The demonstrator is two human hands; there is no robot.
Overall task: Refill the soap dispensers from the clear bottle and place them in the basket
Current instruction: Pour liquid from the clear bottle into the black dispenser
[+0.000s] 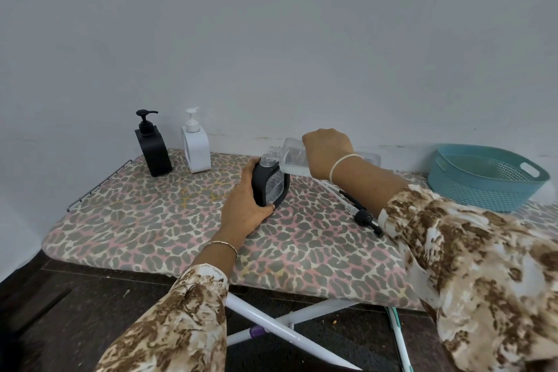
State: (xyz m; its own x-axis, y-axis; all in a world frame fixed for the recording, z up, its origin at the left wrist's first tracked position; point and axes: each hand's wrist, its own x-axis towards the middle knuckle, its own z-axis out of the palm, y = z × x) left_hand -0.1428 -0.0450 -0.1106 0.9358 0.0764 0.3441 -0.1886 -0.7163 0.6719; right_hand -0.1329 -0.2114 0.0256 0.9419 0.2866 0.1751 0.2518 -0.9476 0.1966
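**Obscured or unclear.** The clear bottle (292, 161) is covered through its middle by the hand gripping it; only the ridged neck end and a strip of its base past the wrist show. Whether liquid is running from it cannot be made out. The loose pump (366, 217) has part of its tube hidden behind the right forearm. The right end of the ironing board (151, 220) and the near edge of the basket (486, 187) are cut off by the patterned sleeve.

**Hands, 2.** The left hand (245, 205) is curled round the side and foot of the open dispenser (270, 190), which stands on the board mid-surface with its neck uncapped. The right hand (327, 148) is clamped over the clear bottle, which is tipped on its side with its mouth just above and beside the dispenser's neck.

**Soap dispensers, 3.** One open, as above; one black dispenser (152, 146) and one white dispenser (196, 143), both capped with pumps and upright side by side at the far left by the wall.

**Clear bottle, 1. Loose pump, 1,** lying on the board right of the open dispenser.

**Basket, 1.** Teal, at the far right of the board, well apart from all dispensers.
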